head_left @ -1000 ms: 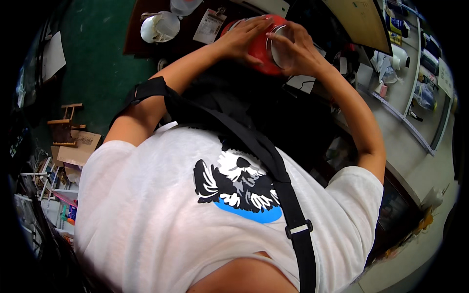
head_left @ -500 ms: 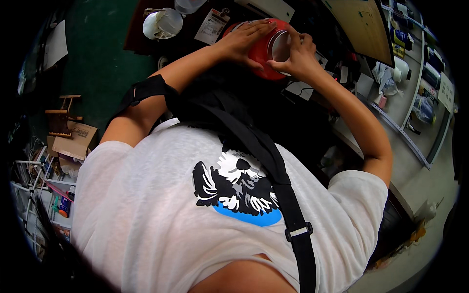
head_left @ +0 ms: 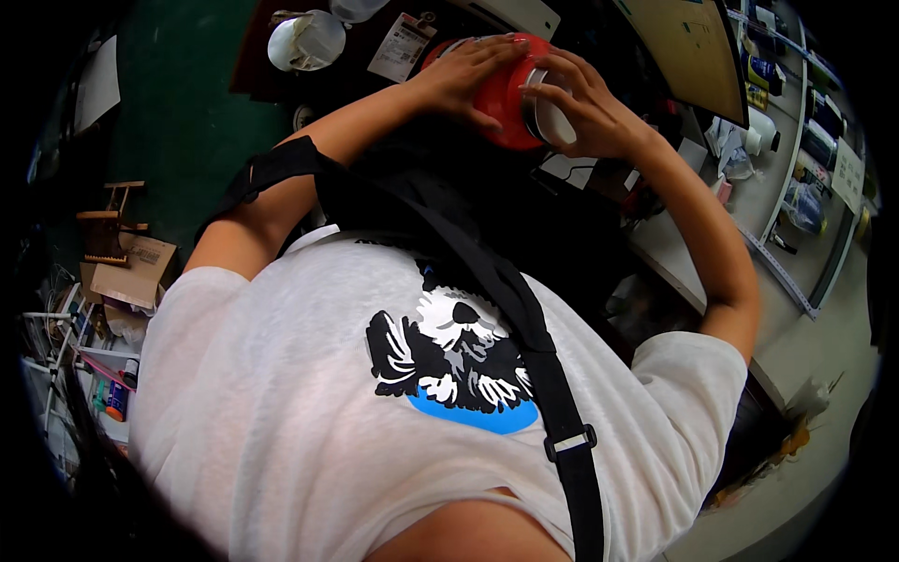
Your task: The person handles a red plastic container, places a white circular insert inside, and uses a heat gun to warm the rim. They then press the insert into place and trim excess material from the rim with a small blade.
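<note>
Left hand (head_left: 468, 80) up front, thumb and fingers spread wide, holding the near side of a red container (head_left: 501, 110), and look at the right hand (head_left: 599, 114), fingers bent over the silver-rimmed round end! So the container sits between the two hands, tipped on its side, top centre of the view. Now the wide picture: a white T-shirt (head_left: 253, 375) fills most of it, a black strap (head_left: 567, 403) slung across the chest. Green floor (head_left: 178, 112) away to the left, running up to a dark tabletop (head_left: 255, 51). Over on the right, a yellowish panel (head_left: 679, 47) leans in at an angle. Down left, a cardboard box (head_left: 140, 267). Beyond the left forearm, a white tub (head_left: 307, 45), then a printed paper sheet (head_left: 401, 49) just beside it, and smallest of all, a clip at its top edge.
</note>
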A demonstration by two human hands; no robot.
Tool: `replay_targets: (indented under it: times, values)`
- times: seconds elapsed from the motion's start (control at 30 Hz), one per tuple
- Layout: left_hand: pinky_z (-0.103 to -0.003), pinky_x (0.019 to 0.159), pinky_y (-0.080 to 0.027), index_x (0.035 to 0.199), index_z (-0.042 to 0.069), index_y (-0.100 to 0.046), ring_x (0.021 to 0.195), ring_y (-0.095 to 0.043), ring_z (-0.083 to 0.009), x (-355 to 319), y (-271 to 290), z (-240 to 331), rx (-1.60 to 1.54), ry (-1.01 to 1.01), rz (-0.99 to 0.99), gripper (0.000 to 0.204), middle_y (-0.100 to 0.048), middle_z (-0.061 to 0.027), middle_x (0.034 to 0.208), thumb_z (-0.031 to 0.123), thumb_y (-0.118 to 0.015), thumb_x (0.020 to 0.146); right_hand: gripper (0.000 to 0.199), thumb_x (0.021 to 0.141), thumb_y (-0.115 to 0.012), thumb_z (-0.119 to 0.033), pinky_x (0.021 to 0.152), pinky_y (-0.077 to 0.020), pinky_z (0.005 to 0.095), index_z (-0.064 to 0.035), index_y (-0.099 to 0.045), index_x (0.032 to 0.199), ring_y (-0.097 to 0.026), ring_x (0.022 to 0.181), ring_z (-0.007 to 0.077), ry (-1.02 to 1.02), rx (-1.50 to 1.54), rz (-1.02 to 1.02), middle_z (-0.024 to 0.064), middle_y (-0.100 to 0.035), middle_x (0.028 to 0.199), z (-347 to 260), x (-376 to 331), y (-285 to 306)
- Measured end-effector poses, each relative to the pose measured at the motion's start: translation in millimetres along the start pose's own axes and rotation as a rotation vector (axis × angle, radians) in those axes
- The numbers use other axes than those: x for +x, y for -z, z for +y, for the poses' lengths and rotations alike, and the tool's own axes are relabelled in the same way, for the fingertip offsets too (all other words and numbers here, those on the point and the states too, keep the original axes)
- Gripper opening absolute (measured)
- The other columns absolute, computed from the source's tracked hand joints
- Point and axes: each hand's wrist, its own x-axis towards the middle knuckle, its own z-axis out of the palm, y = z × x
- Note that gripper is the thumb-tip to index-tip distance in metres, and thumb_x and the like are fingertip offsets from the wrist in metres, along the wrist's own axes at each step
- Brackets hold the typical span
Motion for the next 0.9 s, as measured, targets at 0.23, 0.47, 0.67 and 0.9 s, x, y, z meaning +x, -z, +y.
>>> replay_targets:
  times: [0.23, 0.47, 0.67, 0.9]
  values:
    - [-0.049, 0.125, -0.027, 0.162, 0.015, -0.025, 0.154, -0.027, -0.0288, -1, 4, 5, 0.002, -0.011, 0.030, 0.119, -0.031, -0.0102, 0.165, 0.045, -0.090, 0.066, 0.111, 0.054, -0.095, -0.015, 0.115, -0.0432, 0.0525, -0.0261, -0.040, 0.149, -0.034, 0.144, 0.0406, -0.106, 0.095, 0.091, 0.0118, -0.034, 0.152, -10, 5, -7]
    - [-0.048, 0.125, -0.028, 0.161, 0.014, -0.026, 0.153, -0.028, -0.0287, -2, 2, 4, 0.022, -0.011, 0.027, 0.118, -0.033, -0.0109, 0.164, 0.045, -0.089, 0.066, 0.118, 0.053, -0.096, -0.016, 0.112, -0.0464, 0.0520, -0.0261, -0.035, 0.153, -0.033, 0.144, 0.0402, -0.209, 0.227, 0.112, 0.0116, -0.028, 0.156, -8, -13, 1]
    - [-0.048, 0.125, -0.028, 0.161, 0.014, -0.026, 0.154, -0.028, -0.0295, -1, 3, 4, 0.018, -0.003, 0.014, 0.119, -0.034, -0.0112, 0.163, 0.045, -0.090, 0.066, 0.118, 0.058, -0.094, -0.028, 0.112, -0.0459, 0.0499, -0.0237, -0.029, 0.157, -0.031, 0.149, 0.0352, -0.300, 0.535, 0.185, 0.0102, -0.027, 0.159, -8, -30, 13]
    - [-0.059, 0.124, -0.021, 0.161, 0.015, -0.027, 0.156, -0.022, -0.0309, 2, 14, 7, -0.032, 0.060, -0.100, 0.122, -0.031, -0.0117, 0.165, 0.051, -0.090, 0.064, 0.109, 0.075, -0.069, -0.058, 0.114, -0.0438, 0.0531, -0.0059, -0.024, 0.160, -0.043, 0.143, 0.0420, -0.549, 1.609, 0.655, 0.0230, -0.042, 0.154, -16, -51, 24]
